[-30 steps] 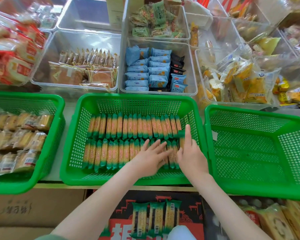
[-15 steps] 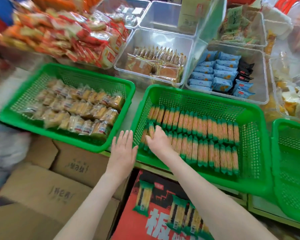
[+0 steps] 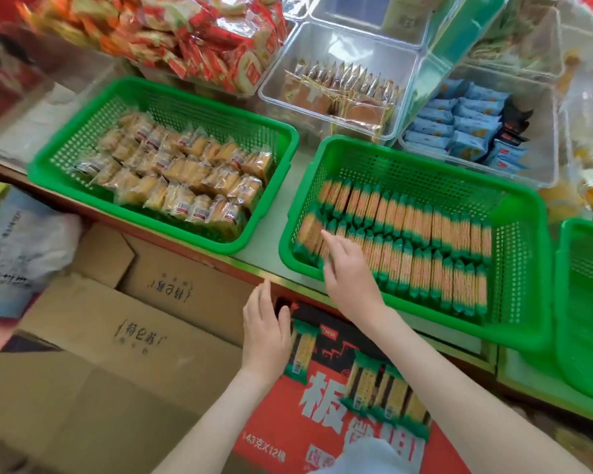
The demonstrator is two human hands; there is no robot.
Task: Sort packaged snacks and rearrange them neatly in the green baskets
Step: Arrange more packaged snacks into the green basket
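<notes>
A green basket (image 3: 514, 316) in the middle holds two rows of green-ended biscuit packets (image 3: 421, 234) standing on edge. My right hand (image 3: 348, 268) reaches into its near left corner, fingers straight and touching the leftmost packets of the front row. My left hand (image 3: 266, 331) hovers open below the shelf edge, over a red carton (image 3: 326, 408) printed with the same biscuit packets. A second green basket (image 3: 62, 155) to the left is filled with clear-wrapped golden cakes (image 3: 185, 179). The edge of a third green basket (image 3: 582, 302) shows at the far right.
Behind the baskets stand clear bins: brown snack packets (image 3: 339, 94), blue pouches (image 3: 466, 131), and red wrapped snacks (image 3: 199, 46) heaped at the back left. Brown cardboard boxes (image 3: 124, 323) sit below the shelf, with a white plastic bag (image 3: 18, 244) at the left.
The view swung left, bringing the cake basket into sight. My right hand moved from the front row's right end to its left end. My left hand left the basket and dropped below the shelf edge.
</notes>
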